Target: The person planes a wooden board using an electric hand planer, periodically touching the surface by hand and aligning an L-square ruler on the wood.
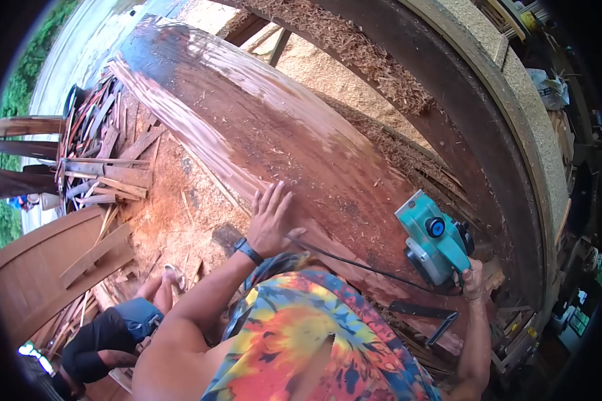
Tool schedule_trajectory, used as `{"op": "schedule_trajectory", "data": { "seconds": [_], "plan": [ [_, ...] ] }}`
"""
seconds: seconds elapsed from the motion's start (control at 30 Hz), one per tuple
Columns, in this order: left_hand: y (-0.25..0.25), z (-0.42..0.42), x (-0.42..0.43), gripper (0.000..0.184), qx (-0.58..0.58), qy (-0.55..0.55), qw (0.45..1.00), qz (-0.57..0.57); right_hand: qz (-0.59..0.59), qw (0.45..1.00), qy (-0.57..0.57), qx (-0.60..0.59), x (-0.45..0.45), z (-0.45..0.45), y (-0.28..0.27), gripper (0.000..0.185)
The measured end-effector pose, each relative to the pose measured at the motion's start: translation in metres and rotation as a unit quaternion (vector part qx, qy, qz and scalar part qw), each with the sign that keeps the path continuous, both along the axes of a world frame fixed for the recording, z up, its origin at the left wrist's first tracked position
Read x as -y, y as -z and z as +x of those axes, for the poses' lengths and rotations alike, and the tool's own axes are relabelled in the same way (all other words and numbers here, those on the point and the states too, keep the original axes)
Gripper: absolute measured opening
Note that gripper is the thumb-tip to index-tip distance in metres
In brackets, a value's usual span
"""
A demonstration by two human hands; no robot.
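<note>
A long, reddish-brown wooden slab [261, 140] stretches diagonally in front of me, its edges showing paler, planed streaks. My left hand [271, 217] rests on the slab's near edge, palm down with its fingers stretched out and nothing held. My right hand [473, 281] is wrapped around the rear handle of a teal electric planer [429, 234], which sits at the slab's right end. From the planer a black power cord [361, 265] runs left along the near edge toward my body. Below the planer lies a dark L-shaped tool [421, 310] that looks like a square.
Scrap wood [107, 154] is piled at the left, beside a curved wooden panel [53, 260]. Another person [104, 334] is low at the bottom left. Sawdust [180, 180] covers the ground. Beyond the slab stand dark beams [475, 87] with shavings.
</note>
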State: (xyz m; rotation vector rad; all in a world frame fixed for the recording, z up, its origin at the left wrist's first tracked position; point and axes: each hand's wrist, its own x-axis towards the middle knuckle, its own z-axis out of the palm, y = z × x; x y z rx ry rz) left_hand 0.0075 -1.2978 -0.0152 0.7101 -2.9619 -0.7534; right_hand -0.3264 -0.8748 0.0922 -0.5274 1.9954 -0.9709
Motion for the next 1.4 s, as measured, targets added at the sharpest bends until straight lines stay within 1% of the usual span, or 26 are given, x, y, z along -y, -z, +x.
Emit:
{"op": "schedule_trajectory", "data": {
  "seconds": [0.07,0.17,0.23,0.27,0.37,0.4,0.5,0.57,0.63,0.7,0.8,0.97,1.07,1.17,1.3,1.37,1.4],
  "plan": [
    [0.007,0.007,0.016,0.085,-0.015,0.003,1.000,0.001,-0.019,1.000,0.002,0.000,0.030,0.001,0.004,0.083],
    [0.009,0.017,0.042,0.081,-0.030,0.001,1.000,0.004,-0.009,1.000,-0.021,-0.009,0.086,0.001,0.002,0.088],
    [0.012,0.025,0.064,0.081,-0.031,-0.007,0.999,0.004,-0.021,1.000,-0.018,0.005,0.129,0.004,0.001,0.080],
    [0.012,0.027,0.077,0.077,-0.040,-0.015,0.999,-0.002,-0.028,0.999,-0.017,0.011,0.152,0.005,0.002,0.077],
    [0.015,0.035,0.123,0.073,-0.050,-0.053,0.997,-0.035,-0.042,0.998,-0.037,0.003,0.221,0.007,0.008,0.072],
    [0.009,0.034,0.140,0.072,-0.065,-0.065,0.995,-0.040,-0.049,0.998,-0.046,0.002,0.249,0.008,0.008,0.069],
    [0.015,0.040,0.193,0.071,-0.086,-0.103,0.988,-0.080,-0.043,0.997,-0.066,0.008,0.340,0.014,0.007,0.070],
    [0.025,0.043,0.229,0.073,-0.108,-0.114,0.984,-0.086,-0.014,0.995,-0.097,0.001,0.404,0.016,0.005,0.075],
    [0.028,0.046,0.258,0.074,-0.117,-0.128,0.981,-0.084,-0.042,0.990,-0.131,-0.025,0.470,0.020,0.011,0.072],
    [0.038,0.047,0.279,0.071,-0.113,-0.139,0.981,-0.076,-0.057,0.987,-0.150,-0.016,0.534,0.024,0.013,0.071],
    [0.047,0.040,0.287,0.067,-0.121,-0.143,0.980,-0.071,-0.046,0.986,-0.155,-0.030,0.620,0.032,0.014,0.071],
    [0.043,0.042,0.291,0.069,-0.120,-0.145,0.982,-0.014,-0.031,0.984,-0.168,-0.047,0.737,0.047,0.004,0.072],
    [0.043,0.044,0.292,0.070,-0.119,-0.142,0.983,-0.005,-0.019,0.984,-0.172,-0.042,0.798,0.052,0.009,0.074],
    [0.043,0.044,0.292,0.069,-0.121,-0.143,0.982,-0.001,-0.040,0.981,-0.180,-0.056,0.860,0.057,0.016,0.077],
    [0.043,0.043,0.293,0.069,-0.127,-0.136,0.982,-0.008,-0.067,0.982,-0.167,-0.059,0.938,0.073,0.010,0.074],
    [0.045,0.044,0.292,0.070,-0.118,-0.137,0.984,-0.006,-0.088,0.983,-0.159,-0.017,0.974,0.080,0.008,0.074],
    [0.041,0.043,0.293,0.068,-0.121,-0.138,0.983,-0.006,-0.095,0.982,-0.164,-0.015,0.997,0.082,0.015,0.073]
  ]
}}
